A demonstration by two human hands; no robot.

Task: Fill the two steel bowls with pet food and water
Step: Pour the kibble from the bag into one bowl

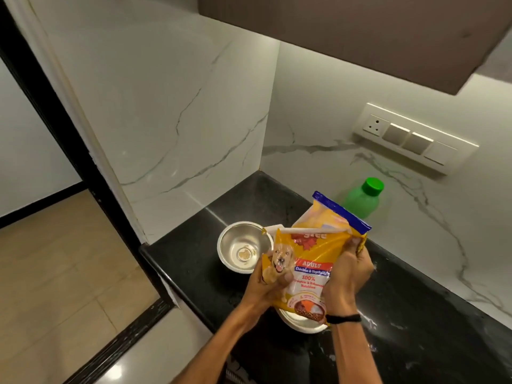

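Gripping upright pet food bag (318, 256), both hands, mouth tilted up-right

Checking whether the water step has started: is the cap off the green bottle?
No, the green cap sits on the green bottle, which stands on the counter behind the food bag.

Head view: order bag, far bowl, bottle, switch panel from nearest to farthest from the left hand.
1. Bag, gripped in the left hand.
2. Far bowl, just beyond the hand, to its left.
3. Bottle, back right, behind the bag.
4. Switch panel, farthest, up beyond the bottle.
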